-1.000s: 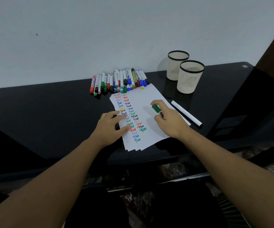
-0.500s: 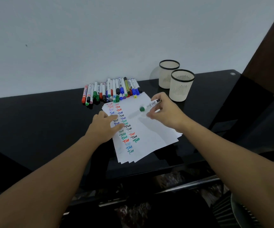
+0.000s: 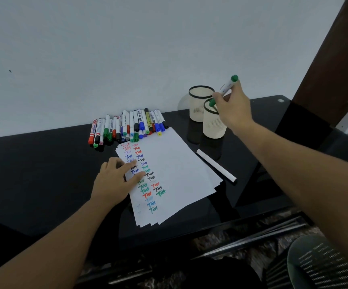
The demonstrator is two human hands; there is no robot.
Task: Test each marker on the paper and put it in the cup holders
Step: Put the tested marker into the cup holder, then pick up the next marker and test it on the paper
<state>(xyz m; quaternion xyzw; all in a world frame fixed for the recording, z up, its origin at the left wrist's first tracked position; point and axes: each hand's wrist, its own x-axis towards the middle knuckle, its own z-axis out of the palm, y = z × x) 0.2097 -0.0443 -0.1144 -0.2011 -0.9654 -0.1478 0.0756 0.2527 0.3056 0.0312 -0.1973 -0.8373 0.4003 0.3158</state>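
At right of centre, the right hand grips a green marker, tilted over the near cup. The left hand lies flat, fingers relaxed, on the paper at centre; other markers lie above it.

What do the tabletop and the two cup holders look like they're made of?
Tabletop: likely black glass or a high-gloss surface, since it mirrors the cups. Cup holders, near and far: apparently cream plastic, matte, with slotted walls and black rims.
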